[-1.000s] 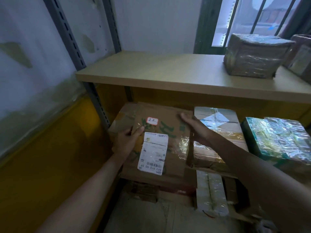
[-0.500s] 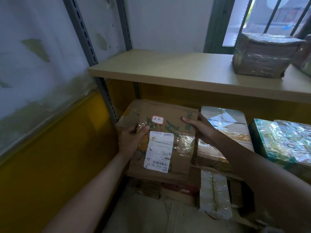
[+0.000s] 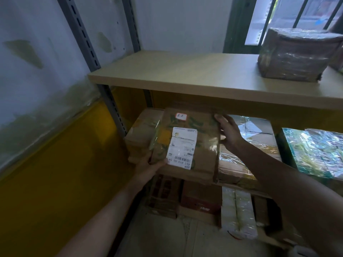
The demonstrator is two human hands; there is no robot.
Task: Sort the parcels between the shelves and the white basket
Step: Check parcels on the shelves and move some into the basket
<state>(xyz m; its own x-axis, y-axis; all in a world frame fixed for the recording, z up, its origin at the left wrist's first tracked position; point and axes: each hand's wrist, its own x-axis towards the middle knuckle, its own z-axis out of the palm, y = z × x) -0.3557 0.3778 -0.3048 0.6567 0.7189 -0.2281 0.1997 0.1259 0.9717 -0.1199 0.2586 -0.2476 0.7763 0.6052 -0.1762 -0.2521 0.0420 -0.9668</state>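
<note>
Low down at 5 o'clock of the parcel stands a white pack wrapped in clear film (image 3: 237,214). Above it, the left hand (image 3: 148,167) has its grip closed on the near left corner of the flat brown cardboard parcel (image 3: 204,160), thumb on top.

The parcel sits at the left end of the middle shelf, on top of another brown taped parcel (image 3: 143,132). Its long side runs from 6 o'clock to 12 o'clock, and its far end points in under the pale wooden shelf board (image 3: 185,75). It has green print, shiny tape and a white label (image 3: 182,147) with the barcode at the near end. A small red-edged sticker (image 3: 181,116) is at the far end.

The right hand (image 3: 230,134) lies against the right edge with straight fingers, grip open. At 3 o'clock is a clear-wrapped cardboard box (image 3: 256,145), then a green shiny-wrapped box (image 3: 315,151). Far off at 1 o'clock, a brown film-wrapped parcel (image 3: 297,54) sits on the board.
</note>
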